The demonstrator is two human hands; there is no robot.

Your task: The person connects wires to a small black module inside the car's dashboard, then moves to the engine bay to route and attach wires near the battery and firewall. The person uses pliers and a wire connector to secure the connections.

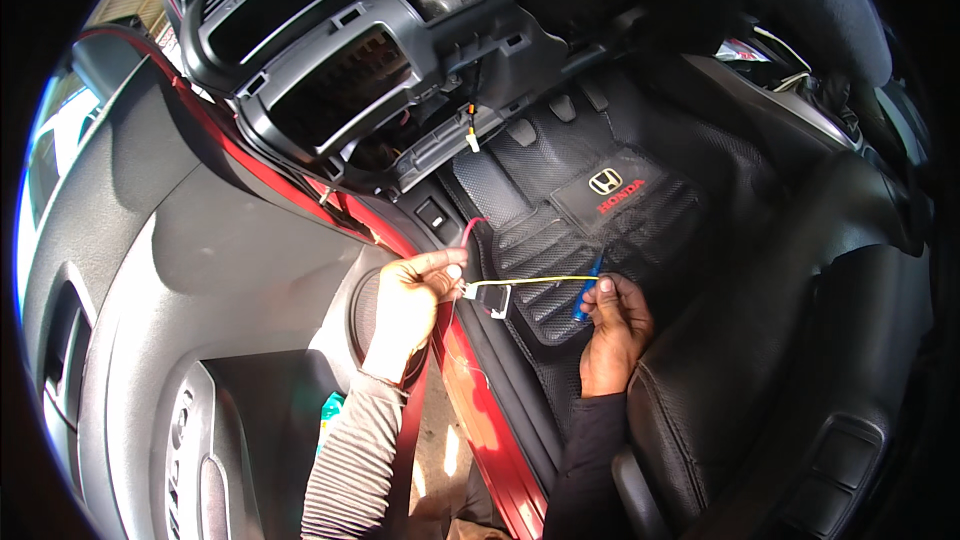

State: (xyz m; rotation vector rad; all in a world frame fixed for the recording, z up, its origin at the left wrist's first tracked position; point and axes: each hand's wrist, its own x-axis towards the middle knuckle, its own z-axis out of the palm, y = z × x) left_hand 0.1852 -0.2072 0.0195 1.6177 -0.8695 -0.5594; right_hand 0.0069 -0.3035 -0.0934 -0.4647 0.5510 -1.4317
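Observation:
A thin yellow wire stretches between my two hands over the floor mat. My left hand pinches its left end, by a small black box with a white wire loop hanging from it. A pinkish-red wire rises from beside those fingertips towards the sill trim. Thumb and finger of my right hand grip the yellow wire's other end. Just left of that hand is a blue-handled tool, which looks like a screwdriver. Whether the right fingers touch it, I cannot tell.
The dashboard has open recesses, and a connector on a short cable hangs beneath it. At left stands the open car door. The red door sill runs below my hands, and a black seat is at right.

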